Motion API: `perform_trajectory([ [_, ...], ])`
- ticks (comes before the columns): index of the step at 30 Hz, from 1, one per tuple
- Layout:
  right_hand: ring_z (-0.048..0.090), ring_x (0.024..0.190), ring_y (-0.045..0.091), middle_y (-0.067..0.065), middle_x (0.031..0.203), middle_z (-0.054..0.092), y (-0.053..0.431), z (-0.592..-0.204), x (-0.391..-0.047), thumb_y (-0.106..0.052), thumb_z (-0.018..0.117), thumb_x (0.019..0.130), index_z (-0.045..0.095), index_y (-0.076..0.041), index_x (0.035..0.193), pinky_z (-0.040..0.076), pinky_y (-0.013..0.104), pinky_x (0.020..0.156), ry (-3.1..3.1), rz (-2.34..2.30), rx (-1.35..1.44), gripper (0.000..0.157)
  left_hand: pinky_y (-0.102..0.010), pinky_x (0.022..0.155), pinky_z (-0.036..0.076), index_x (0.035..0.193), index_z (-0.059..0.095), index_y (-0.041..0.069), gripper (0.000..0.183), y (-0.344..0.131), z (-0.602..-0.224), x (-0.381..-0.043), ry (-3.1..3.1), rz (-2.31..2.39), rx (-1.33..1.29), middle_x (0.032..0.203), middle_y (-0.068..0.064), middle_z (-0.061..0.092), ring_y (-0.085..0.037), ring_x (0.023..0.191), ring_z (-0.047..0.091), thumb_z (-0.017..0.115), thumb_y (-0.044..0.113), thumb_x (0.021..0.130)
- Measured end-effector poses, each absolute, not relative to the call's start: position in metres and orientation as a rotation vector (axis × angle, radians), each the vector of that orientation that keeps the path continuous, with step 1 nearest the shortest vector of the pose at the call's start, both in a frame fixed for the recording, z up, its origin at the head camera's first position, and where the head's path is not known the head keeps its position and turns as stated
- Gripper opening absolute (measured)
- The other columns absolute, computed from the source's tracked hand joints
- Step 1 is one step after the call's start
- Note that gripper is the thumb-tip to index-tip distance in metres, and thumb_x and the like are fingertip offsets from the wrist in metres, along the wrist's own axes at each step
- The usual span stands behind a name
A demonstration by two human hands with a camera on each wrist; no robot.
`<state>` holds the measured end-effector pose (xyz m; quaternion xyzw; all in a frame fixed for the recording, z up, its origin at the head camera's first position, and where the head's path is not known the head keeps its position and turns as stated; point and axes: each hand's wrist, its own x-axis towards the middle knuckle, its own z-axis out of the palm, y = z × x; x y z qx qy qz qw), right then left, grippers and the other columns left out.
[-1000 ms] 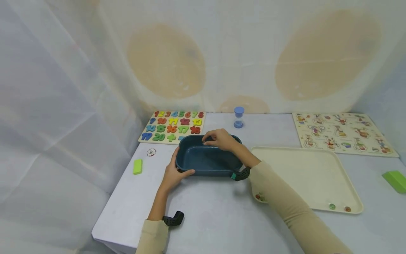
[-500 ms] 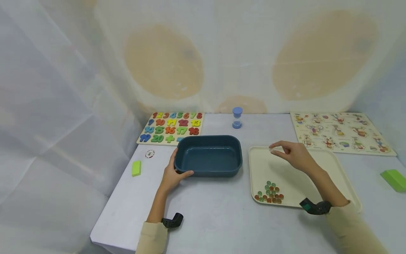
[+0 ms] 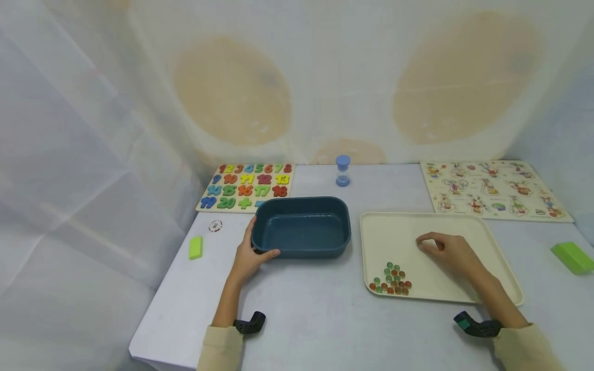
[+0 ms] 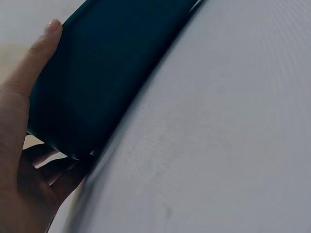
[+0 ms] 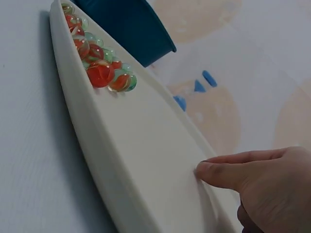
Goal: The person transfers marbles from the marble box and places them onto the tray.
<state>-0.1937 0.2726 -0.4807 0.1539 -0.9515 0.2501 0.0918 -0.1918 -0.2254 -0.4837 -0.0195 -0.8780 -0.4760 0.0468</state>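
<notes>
A dark teal plastic basin (image 3: 302, 232) stands on the white table, with nothing visible inside. My left hand (image 3: 247, 255) grips its left end; in the left wrist view the thumb (image 4: 41, 56) presses the wall while the fingers go round the corner. Over the middle of the cream tray (image 3: 387, 226), my right hand (image 3: 455, 252) pinches a small greenish marble (image 3: 419, 242) between thumb and forefinger. That marble is hardly visible in the right wrist view. Several red and green glass marbles (image 3: 394, 282) cluster in the tray's near left corner.
A number puzzle board (image 3: 246, 188) lies behind the basin and a picture puzzle board (image 3: 496, 190) behind the tray. Between them stands a blue sand timer (image 3: 342, 171). Green blocks, one at left (image 3: 195, 248) and one at right (image 3: 573, 257), and a poker chip (image 3: 215, 225) lie around.
My right hand has left the basin, swung right across to the tray and come down over it, thumb and forefinger pinched. My left hand has kept its grip on the basin.
</notes>
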Motion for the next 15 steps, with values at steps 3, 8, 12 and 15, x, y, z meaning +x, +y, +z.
perform_trajectory([
  [3, 0.022, 0.047, 0.003, -0.009, 0.052, 0.031, 0.273, -0.481, -0.192, -0.031, 0.064, 0.082, 0.068, -0.017, 0.100, 0.021, 0.021, 0.042, -2.818, 0.734, 0.446, 0.023, -0.055, 0.101, 0.026, 0.142, 0.007, 0.038, 0.105, -0.226, -0.482, -0.192, -2.697, -1.467, -0.066, 0.148, 0.002, 0.020, -0.025, 0.133, 0.022, 0.077, 0.043, 0.065],
  [8, 0.022, 0.046, 0.006, -0.005, 0.052, 0.032, 0.282, -0.469, -0.190, -0.029, 0.065, 0.082, 0.066, -0.014, 0.104, 0.021, 0.023, 0.041, -2.718, 0.737, 0.425, 0.026, -0.056, 0.100, 0.025, 0.143, 0.005, 0.035, 0.109, -0.229, -0.477, -0.192, -2.765, -1.456, -0.072, 0.148, -0.004, 0.019, -0.029, 0.134, 0.021, 0.077, 0.047, 0.063],
  [12, 0.024, 0.044, 0.006, -0.004, 0.052, 0.033, 0.303, -0.454, -0.196, -0.038, 0.061, 0.084, 0.065, -0.021, 0.105, 0.027, 0.033, 0.036, -2.616, 0.715, 0.259, 0.028, -0.056, 0.101, 0.024, 0.144, 0.003, 0.031, 0.114, -0.232, -0.472, -0.192, -2.798, -1.454, -0.109, 0.149, -0.003, 0.015, -0.029, 0.135, 0.018, 0.078, 0.049, 0.060],
  [15, 0.025, 0.042, 0.010, 0.000, 0.052, 0.035, 0.313, -0.429, -0.198, -0.040, 0.058, 0.085, 0.065, -0.018, 0.107, 0.037, 0.037, 0.043, -2.552, 0.707, 0.079, 0.032, -0.054, 0.102, 0.025, 0.145, 0.001, 0.029, 0.117, -0.236, -0.465, -0.190, -2.810, -1.447, -0.126, 0.150, -0.002, 0.011, -0.028, 0.135, 0.018, 0.078, 0.049, 0.059],
])
